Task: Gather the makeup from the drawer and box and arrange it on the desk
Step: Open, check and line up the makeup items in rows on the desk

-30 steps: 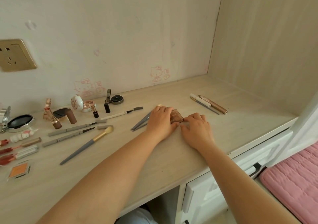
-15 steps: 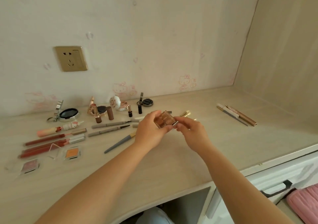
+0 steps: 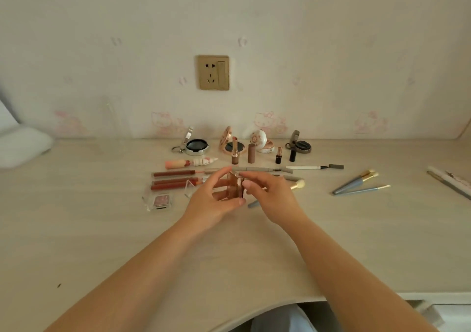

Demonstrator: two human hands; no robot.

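A small clear brown eyeshadow case (image 3: 235, 185) is held above the desk (image 3: 102, 242), its lid partly swung apart. My left hand (image 3: 214, 201) grips it from the left with thumb below and fingers above. My right hand (image 3: 270, 199) pinches its right edge. Behind the hands lie red lip gloss tubes (image 3: 174, 173), a pink eyeshadow pan (image 3: 160, 200), grey pencils (image 3: 265, 169), upright lipsticks (image 3: 235, 151) and open compacts (image 3: 196, 145). The hands hide part of a gold-tipped brush (image 3: 297, 185).
Grey-handled brushes (image 3: 356, 181) lie to the right, a white eyeliner pen (image 3: 314, 167) behind them, and more pens (image 3: 448, 181) at the far right edge. A gold wall socket (image 3: 213, 72) is on the wall. A white object (image 3: 23, 145) sits far left. The desk's front edge curves near me.
The case was lifted off the desk and its lid has been pulled partly apart. My view has swung left, so the laid-out makeup now sits centred.
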